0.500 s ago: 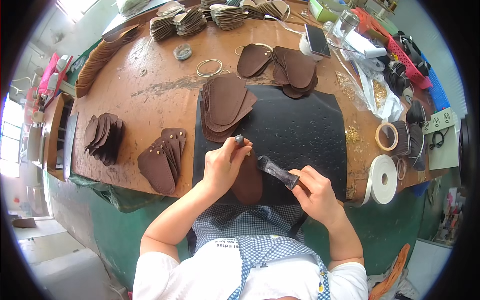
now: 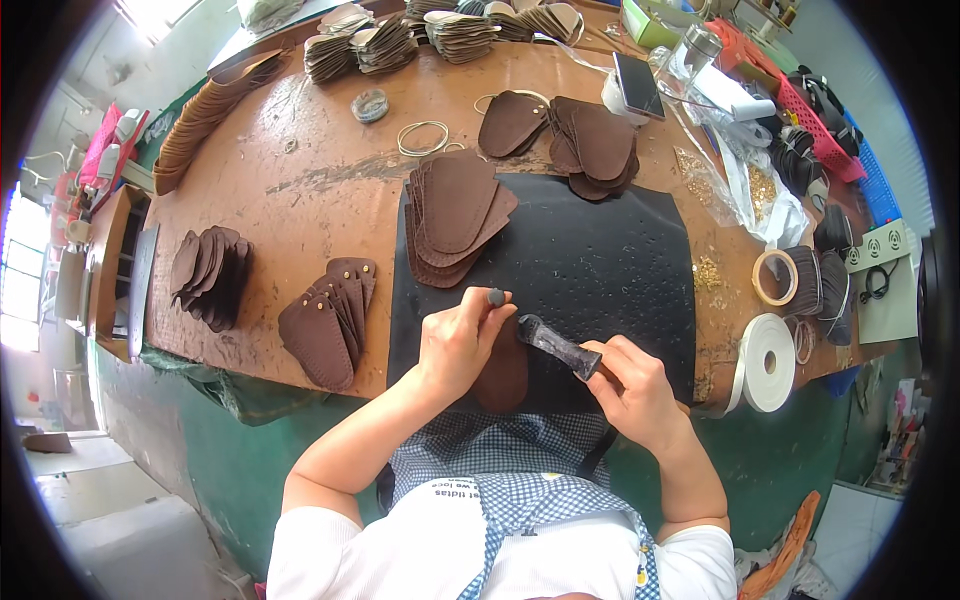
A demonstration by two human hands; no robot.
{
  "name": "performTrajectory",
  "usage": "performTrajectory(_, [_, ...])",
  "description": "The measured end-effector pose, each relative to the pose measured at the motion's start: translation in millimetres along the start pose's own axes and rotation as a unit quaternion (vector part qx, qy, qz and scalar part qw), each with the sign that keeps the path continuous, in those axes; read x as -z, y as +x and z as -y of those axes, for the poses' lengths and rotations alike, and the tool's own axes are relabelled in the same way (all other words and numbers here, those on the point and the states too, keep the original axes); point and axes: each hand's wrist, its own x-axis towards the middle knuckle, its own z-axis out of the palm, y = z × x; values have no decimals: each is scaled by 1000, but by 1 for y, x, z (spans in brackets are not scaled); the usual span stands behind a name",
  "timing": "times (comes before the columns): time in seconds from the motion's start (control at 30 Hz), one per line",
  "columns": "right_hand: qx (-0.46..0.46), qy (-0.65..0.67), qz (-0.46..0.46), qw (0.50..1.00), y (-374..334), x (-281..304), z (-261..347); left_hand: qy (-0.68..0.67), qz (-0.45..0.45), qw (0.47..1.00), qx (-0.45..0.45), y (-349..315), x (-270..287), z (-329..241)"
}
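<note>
My left hand (image 2: 453, 342) pinches a short metal punch-like rod (image 2: 496, 297), its round top facing up. Below that hand a brown leather piece (image 2: 502, 376) lies at the near edge of the black mat (image 2: 610, 250). The rod's lower end is hidden by my fingers. In my right hand (image 2: 637, 392) is a dark hammer (image 2: 558, 345), its head close beside the left fingertips and apart from the rod. A stack of brown leather pieces (image 2: 455, 215) rests on the mat just beyond my left hand.
Left of the mat lie leather pieces with brass-coloured studs (image 2: 325, 325) and a darker leather bundle (image 2: 210, 278). More leather pieces (image 2: 595, 145) overlap the mat's far edge. On the right are small brass-coloured parts (image 2: 706, 274), a tape roll (image 2: 774, 277) and a white roll (image 2: 768, 363).
My left hand has shifted slightly right and nearer, bringing the rod over the leather piece. The hammer in my right hand has hardly moved.
</note>
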Motion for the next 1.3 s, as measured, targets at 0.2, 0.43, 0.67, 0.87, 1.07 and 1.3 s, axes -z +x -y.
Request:
performTrajectory(0.2, [34, -44, -16, 998, 12, 12, 7, 43, -13, 998, -38, -4, -3, 0])
performTrajectory(0.43, [146, 17, -160, 976, 36, 50, 67, 59, -31, 996, -54, -5, -6, 4])
performTrajectory(0.67, [144, -156, 11, 977, 57, 43, 55, 74, -24, 996, -49, -4, -8, 3])
performTrajectory(0.87, [115, -11, -46, 992, 33, 67, 89, 62, -70, 991, -97, -3, -8, 4])
performTrajectory(1.07, [115, -149, -20, 982, 38, 29, 48, 66, -39, 995, -64, -7, -4, 5])
performTrajectory(1.3, [35, -261, -155, 952, -16, 17, -8, -154, -53, 977, 136, 6, 31, -16])
